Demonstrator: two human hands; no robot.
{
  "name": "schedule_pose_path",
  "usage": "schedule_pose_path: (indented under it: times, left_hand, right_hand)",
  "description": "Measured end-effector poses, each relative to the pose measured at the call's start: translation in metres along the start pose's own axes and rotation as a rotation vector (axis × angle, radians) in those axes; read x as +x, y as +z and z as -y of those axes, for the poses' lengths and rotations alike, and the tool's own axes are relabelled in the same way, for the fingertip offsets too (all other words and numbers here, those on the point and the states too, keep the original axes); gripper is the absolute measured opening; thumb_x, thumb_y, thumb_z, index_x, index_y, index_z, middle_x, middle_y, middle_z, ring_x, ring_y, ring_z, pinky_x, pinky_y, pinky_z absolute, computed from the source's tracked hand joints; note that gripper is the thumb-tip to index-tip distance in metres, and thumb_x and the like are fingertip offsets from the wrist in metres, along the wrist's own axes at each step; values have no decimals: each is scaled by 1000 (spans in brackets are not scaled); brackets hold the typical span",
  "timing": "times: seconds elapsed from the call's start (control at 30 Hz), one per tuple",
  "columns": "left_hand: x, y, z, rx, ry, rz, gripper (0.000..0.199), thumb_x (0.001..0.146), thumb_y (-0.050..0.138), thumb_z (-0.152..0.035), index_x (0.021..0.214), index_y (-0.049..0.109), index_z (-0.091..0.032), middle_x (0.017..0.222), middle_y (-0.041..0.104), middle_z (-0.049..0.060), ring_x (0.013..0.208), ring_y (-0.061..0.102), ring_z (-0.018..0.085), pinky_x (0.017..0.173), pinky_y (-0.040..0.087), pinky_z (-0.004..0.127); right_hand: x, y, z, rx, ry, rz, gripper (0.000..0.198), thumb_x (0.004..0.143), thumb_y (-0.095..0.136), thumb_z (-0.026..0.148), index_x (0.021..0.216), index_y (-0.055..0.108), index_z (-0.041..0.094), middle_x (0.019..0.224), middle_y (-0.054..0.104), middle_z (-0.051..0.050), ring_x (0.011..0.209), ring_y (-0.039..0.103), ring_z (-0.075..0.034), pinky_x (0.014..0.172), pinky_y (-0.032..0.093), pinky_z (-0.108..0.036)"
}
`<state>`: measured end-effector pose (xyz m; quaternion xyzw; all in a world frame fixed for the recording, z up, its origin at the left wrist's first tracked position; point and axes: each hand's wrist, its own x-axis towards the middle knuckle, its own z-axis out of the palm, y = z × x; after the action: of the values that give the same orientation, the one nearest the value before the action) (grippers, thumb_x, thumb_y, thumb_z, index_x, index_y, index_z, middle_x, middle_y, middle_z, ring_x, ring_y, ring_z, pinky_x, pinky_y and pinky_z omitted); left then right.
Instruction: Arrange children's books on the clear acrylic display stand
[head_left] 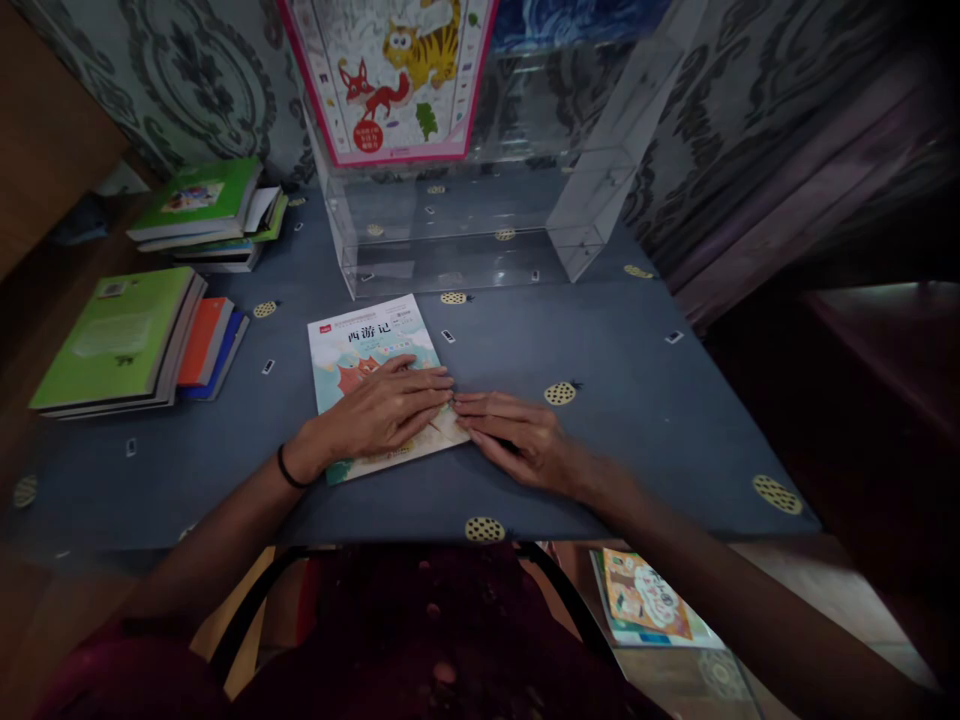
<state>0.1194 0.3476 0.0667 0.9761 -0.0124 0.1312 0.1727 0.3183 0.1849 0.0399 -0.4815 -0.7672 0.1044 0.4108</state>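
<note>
A paperback book point(375, 320) with Chinese characters and a picture cover lies closed and slightly turned on the dark cloth-covered table point(630, 430). Across the middle of its cover rests my left hand point(390, 405), flat with fingers stretched to the right. My right hand point(517, 430) is at the book's right edge, its fingers stretched out and its fingertips near those of the left. The hands partly hide the cover's artwork.
A clear acrylic rack point(592, 215) stands at the back, holding a pink-bordered picture book point(412, 90). Two book stacks, one nearer point(112, 335) and one farther point(199, 200), sit on the left. More books point(652, 600) lie below the table at right.
</note>
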Motion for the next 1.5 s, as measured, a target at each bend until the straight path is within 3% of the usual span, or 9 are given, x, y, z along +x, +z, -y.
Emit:
schedule_pose_path:
  times: [0.17, 0.4, 0.97, 1.27, 1.5]
  left_hand:
    - [0, 1, -1, -3, 16, -16, 33, 106, 42, -28, 129, 65, -20, 137, 68, 9, 133, 59, 20, 116, 40, 51]
    - [-2, 0, -17, -11, 63, 28, 35, 105, 42, -24, 133, 63, -19, 136, 68, 10, 132, 60, 22, 117, 39, 53]
    - [-13, 4, -39, 33, 97, 95, 38, 105, 41, -24, 138, 60, -19, 139, 66, 7, 138, 55, 21, 121, 33, 53]
    - [-25, 11, -60, 253, 108, 73, 38, 103, 42, -15, 136, 59, -13, 139, 66, 10, 138, 54, 22, 120, 37, 50]
    - [-43, 23, -81, 329, -25, -23, 40, 99, 45, -10, 138, 55, -5, 142, 63, 16, 136, 55, 25, 118, 38, 48]
  right_hand:
    - [1, -2, 3, 10, 14, -9, 25, 96, 57, 13, 110, 76, 20, 117, 77, -10, 111, 72, -21, 100, 61, -42]
    - [5, -5, 1, 121, 123, -157, 23, 99, 56, 19, 107, 77, 23, 108, 80, -8, 105, 75, -22, 95, 63, -42]
    - [3, -3, 0, 182, 170, -151, 23, 100, 56, 21, 106, 77, 26, 107, 79, -6, 105, 74, -20, 93, 62, -42]
    - [5, -3, 6, 106, 33, -67, 23, 98, 55, 18, 108, 76, 22, 103, 80, -8, 108, 73, -22, 96, 61, -45]
    - [-18, 4, 22, -115, -29, 33, 36, 97, 56, 14, 132, 66, 18, 125, 73, -13, 123, 66, -25, 101, 58, -49]
